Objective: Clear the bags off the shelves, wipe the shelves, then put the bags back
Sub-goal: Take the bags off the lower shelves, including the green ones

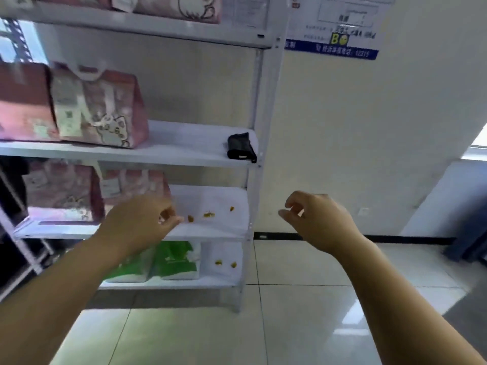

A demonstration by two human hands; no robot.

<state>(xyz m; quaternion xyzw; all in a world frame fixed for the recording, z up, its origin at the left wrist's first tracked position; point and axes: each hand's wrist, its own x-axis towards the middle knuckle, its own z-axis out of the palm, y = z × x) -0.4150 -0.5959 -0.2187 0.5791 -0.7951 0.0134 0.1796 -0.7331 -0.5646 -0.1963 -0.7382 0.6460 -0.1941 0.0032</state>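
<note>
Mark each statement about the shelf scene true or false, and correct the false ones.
1. A black cloth lies at the right end of a shelf. True.
2. The left hand reaches toward brown crumbs on a shelf. True.
3. The right hand holds a pink bag. False: it holds nothing and hangs beside the shelving unit.
4. The green bags stand on the top shelf. False: they are on the lowest shelf.
5. The pink bags stand at the left of their shelves. True.
</note>
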